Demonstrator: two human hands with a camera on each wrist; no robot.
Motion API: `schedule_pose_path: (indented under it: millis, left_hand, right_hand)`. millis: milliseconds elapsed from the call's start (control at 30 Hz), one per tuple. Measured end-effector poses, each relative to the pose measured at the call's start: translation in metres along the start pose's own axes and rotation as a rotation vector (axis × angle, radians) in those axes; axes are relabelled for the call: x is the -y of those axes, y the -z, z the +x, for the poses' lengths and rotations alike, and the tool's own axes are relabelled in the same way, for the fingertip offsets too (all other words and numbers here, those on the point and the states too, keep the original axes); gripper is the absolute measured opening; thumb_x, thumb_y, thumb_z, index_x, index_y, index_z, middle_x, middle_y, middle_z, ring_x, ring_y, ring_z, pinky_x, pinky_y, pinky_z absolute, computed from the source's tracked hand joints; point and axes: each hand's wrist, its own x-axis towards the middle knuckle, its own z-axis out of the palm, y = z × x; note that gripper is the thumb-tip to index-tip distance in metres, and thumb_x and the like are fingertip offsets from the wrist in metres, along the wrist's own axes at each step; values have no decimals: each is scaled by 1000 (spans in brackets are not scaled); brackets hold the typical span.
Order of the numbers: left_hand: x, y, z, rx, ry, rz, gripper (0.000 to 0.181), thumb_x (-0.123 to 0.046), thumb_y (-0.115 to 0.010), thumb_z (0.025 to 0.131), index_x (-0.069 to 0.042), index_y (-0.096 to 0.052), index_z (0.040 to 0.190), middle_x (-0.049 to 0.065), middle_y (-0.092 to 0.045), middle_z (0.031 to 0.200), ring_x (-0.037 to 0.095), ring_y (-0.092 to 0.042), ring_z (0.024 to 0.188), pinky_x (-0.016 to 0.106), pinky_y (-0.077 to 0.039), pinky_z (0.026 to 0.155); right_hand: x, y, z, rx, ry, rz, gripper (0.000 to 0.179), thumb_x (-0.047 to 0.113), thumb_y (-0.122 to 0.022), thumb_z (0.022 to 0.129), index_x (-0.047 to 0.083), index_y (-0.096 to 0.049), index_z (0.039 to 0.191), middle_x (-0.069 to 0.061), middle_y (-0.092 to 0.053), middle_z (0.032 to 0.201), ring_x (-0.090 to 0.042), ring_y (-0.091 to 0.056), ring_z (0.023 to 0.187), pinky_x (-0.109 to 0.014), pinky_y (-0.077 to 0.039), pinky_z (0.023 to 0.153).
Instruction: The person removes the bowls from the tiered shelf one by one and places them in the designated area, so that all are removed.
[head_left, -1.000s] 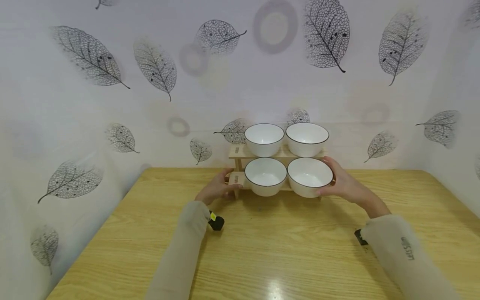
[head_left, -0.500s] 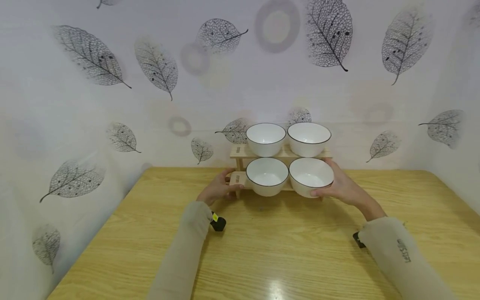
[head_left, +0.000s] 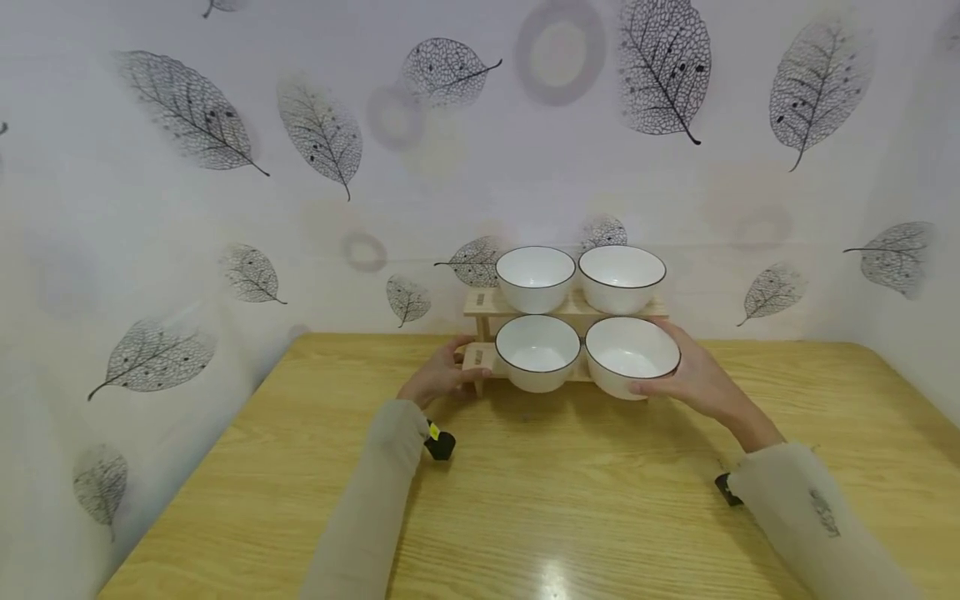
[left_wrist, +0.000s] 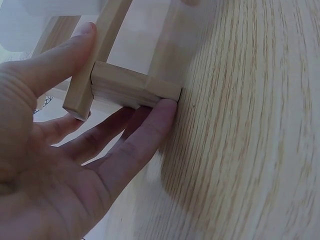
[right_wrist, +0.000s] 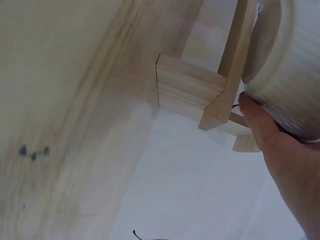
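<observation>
A two-tier wooden rack [head_left: 480, 357] carries white bowls with dark rims. My left hand [head_left: 441, 373] holds the rack's left end; in the left wrist view the thumb lies on the lower shelf and the fingers reach around the leg [left_wrist: 125, 82]. At the other end, my right hand [head_left: 701, 377] grips the lower right bowl [head_left: 632, 354], thumb on its front and the other fingers hidden behind it. That bowl leans slightly, and the right wrist view shows its base [right_wrist: 265, 45] angled at the shelf edge. The lower left bowl [head_left: 537, 354] sits beside it.
Two more bowls, an upper left bowl [head_left: 535, 279] and an upper right bowl [head_left: 621, 277], stand on the top shelf. The rack is at the back of a wooden table [head_left: 525, 500], close to a leaf-patterned wall covering [head_left: 480, 167].
The lower right bowl has shifted a little right and tipped in my right hand, opening a small gap to its neighbour. My left hand keeps its hold on the rack.
</observation>
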Motion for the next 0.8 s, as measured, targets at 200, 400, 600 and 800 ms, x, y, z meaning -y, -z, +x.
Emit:
schedule_pose_path:
  millis: [200,400,600,800]
  left_hand:
    - [1,1,0,7,-4,-23,75,-7,-73,95,-8,-32,157,28,-52,135,31,-61,103,38,-60,75]
    - [0,0,-1,0,2,-7,75,-8,-73,95,-9,-32,157,27,-53,136,30,-61,102,35,-58,73]
    - [-2,-2,-3,-7,7,-16,74,-9,-73,95,-11,-33,157,27,-53,136,29,-61,102,33,-56,73]
    - [-4,-2,-5,-11,13,-11,73,-10,-73,95,-12,-33,157,25,-54,135,27,-60,99,30,-52,69]
  right_hand:
    - [4,4,-9,8,-26,-38,108,21,-87,78,-7,-19,157,-36,-35,150,-50,-46,126,-65,-39,101]
    - [12,3,-17,11,14,-29,110,17,-90,74,-7,-21,156,-36,-37,148,-50,-48,123,-65,-40,100]
    - [18,0,-23,15,70,-19,108,12,-91,71,-7,-26,155,-34,-43,144,-47,-53,119,-55,-47,96]
    - [23,-4,-30,31,99,-11,108,11,-91,69,-9,-27,154,-33,-44,144,-46,-54,118,-48,-48,93]
